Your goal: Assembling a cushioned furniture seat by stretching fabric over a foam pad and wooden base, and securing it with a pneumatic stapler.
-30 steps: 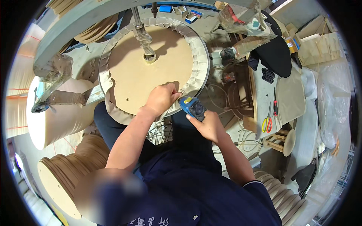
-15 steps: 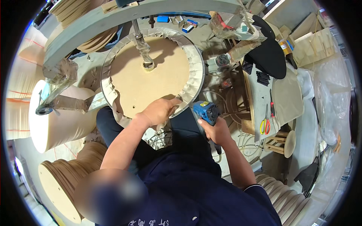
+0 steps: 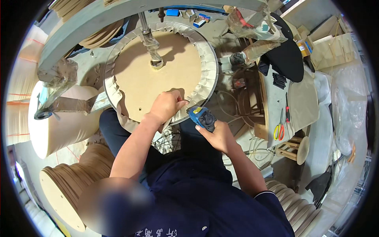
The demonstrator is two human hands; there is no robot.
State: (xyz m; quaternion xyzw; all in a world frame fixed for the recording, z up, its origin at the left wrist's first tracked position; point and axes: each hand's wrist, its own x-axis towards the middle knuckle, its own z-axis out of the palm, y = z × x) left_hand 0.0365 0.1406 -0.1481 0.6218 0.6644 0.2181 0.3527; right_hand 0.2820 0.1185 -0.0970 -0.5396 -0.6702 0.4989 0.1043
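Observation:
A round wooden board [image 3: 142,91] lies in front of me under a clamp post [image 3: 151,44]. Cream fabric [image 3: 209,71] is folded over its edge in pleats all round; at the near left a loose flap hangs down. My left hand [image 3: 166,107] is closed at the near edge, its fingers pinching the fabric there. In my right hand [image 3: 217,136] is a blue staple gun [image 3: 202,118], its front end over the pleated rim just right of my left fingers. The gun's tip against the fabric is hidden.
On the side table at right lie yellow-and-red scissors [image 3: 278,132], a red-handled screwdriver [image 3: 288,114] and black strips [image 3: 279,80]. A grey frame beam [image 3: 94,29] arches over the board. Stacked wooden discs [image 3: 63,197] stand at lower left, a small stool [image 3: 302,150] at right.
My right hand has brought the staple gun leftward, from beside the board to over its near right rim. My left hand has shifted slightly left and up along the fabric edge.

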